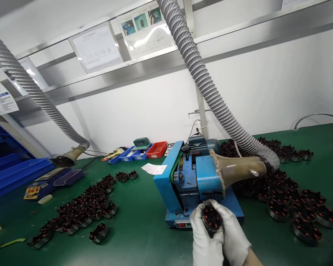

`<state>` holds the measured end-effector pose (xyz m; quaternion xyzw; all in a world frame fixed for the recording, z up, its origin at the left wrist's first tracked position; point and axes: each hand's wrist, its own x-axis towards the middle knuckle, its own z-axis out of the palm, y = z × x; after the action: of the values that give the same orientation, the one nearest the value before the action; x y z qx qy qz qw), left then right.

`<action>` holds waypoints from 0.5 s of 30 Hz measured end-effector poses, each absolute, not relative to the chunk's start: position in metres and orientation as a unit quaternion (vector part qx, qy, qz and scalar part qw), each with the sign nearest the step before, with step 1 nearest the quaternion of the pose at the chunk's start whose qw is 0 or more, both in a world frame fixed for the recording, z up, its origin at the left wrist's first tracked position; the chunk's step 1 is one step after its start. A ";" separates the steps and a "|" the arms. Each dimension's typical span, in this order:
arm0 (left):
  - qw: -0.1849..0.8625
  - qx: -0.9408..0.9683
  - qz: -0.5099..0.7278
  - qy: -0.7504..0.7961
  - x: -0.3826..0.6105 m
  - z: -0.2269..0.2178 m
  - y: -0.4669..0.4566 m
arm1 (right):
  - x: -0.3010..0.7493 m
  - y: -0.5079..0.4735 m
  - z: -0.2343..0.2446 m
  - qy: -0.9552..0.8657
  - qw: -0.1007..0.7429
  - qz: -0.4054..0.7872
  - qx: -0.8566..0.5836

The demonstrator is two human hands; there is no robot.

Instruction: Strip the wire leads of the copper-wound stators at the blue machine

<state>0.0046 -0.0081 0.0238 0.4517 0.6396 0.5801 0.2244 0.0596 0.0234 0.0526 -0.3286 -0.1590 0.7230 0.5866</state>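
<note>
A round motor stator [211,218] with dark teeth and copper windings is gripped between both of my white-gloved hands. My left hand [207,240] closes on its left side, and my right hand [233,232] wraps its right side. They hold it just in front of a blue belt-driven machine [183,188]. A flared tan suction nozzle [238,170] meets the machine's right side. From this view I cannot tell whether the stator touches the machine.
Many stators [83,207] lie in a band on the green table [138,229] to the left; more stators [305,210] spread to the right. A grey hose [205,81] hangs overhead. Small blue trays [140,153] and a red tray [157,149] stand at the back.
</note>
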 end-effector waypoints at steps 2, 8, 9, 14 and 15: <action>0.223 0.470 0.579 0.628 0.005 0.024 -0.002 | 0.058 0.031 0.049 -0.151 0.596 0.717 -0.330; 0.234 0.477 0.553 0.642 0.007 0.030 0.005 | 0.057 0.042 0.036 -0.132 0.604 0.701 -0.355; 0.236 0.479 0.551 0.642 0.006 0.031 0.006 | 0.056 0.043 0.035 -0.131 0.603 0.700 -0.360; 0.227 0.523 0.557 0.604 -0.001 0.028 0.007 | 0.054 0.039 0.043 -0.150 0.601 0.675 -0.400; 0.229 0.522 0.561 0.600 -0.002 0.024 0.005 | 0.055 0.035 0.046 -0.160 0.602 0.667 -0.408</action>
<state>-0.0015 0.0047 0.0240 0.5222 0.6000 0.5613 0.2286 0.0553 0.0355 0.0459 -0.4082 -0.1604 0.6669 0.6024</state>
